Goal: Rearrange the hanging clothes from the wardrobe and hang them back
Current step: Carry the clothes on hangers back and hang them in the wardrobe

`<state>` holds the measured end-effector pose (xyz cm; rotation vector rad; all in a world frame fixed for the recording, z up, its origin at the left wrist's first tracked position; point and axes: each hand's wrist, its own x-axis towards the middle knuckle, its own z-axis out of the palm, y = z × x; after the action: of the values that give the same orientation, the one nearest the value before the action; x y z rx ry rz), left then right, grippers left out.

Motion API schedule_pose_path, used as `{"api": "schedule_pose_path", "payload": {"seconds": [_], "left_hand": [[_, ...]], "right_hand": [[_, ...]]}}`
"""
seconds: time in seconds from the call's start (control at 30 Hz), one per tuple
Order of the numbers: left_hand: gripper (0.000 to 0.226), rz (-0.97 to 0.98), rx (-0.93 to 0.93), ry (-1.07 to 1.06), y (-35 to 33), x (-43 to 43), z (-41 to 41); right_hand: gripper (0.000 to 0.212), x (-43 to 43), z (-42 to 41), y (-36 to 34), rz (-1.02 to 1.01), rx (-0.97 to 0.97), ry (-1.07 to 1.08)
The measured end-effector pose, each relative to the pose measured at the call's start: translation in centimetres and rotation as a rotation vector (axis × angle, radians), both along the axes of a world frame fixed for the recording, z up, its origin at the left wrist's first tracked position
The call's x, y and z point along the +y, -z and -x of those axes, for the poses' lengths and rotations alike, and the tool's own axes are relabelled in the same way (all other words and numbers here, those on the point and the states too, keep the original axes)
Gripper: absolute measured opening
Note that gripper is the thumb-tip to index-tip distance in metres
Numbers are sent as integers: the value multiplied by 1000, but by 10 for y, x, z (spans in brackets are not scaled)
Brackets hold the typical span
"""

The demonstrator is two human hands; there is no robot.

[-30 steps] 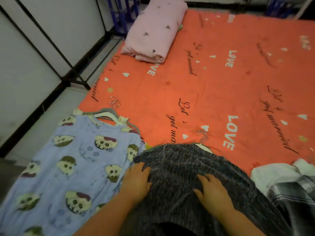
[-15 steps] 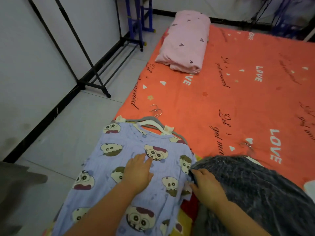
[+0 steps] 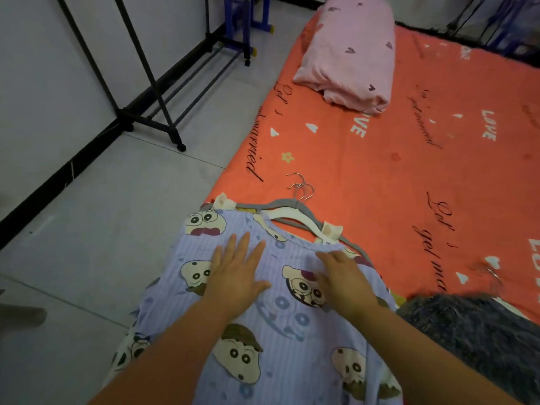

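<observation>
A light blue garment [image 3: 280,340] printed with cartoon faces lies flat at the near left corner of the orange mattress [image 3: 394,171]. It sits on a stack of grey and white hangers [image 3: 295,213] whose metal hooks point toward the far side. My left hand [image 3: 236,273] rests flat on its chest with fingers spread. Just below the neckline, my right hand [image 3: 342,277] presses palm down on the cloth. A dark grey knit garment [image 3: 473,325] lies to the right, beside my right forearm.
A folded pink blanket [image 3: 353,51] lies at the mattress's far end. A black clothes rack [image 3: 152,112] on castors stands on the tiled floor by the left wall, with a blue frame [image 3: 248,13] behind it.
Both hands have left the dark grey garment and moved left onto the blue cartoon garment. The view has swung left, bringing the clothes rack and floor into sight.
</observation>
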<state>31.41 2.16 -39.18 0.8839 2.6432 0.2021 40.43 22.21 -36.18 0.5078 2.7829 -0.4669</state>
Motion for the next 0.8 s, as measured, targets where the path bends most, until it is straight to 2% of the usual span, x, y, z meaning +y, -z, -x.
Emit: {"api": "schedule_pose_path", "payload": {"seconds": [0.17,0.27,0.4,0.53,0.6,0.67,0.8], "left_hand": [[76,-105,146,-39,37,25,44],[75,-134,142,-66,54,35,57],[74,-92,129,-60,60,35,58],[77,-174,133,-109,29,39,57],[72,-281,228,-148,2,38,56],[64,-365,293,-144,-30,34,51],[50,-480,314,-104,-103,13,33]], "right_hand": [[37,19,60,40,-150,218,43],[28,25,75,58,-226,221,104],[23,32,82,60,-337,171,50],[23,26,74,25,-268,226,129],[21,15,62,-6,-236,362,160],[20,1,47,-44,-199,491,98],[18,-30,14,-120,-234,745,-14]]}}
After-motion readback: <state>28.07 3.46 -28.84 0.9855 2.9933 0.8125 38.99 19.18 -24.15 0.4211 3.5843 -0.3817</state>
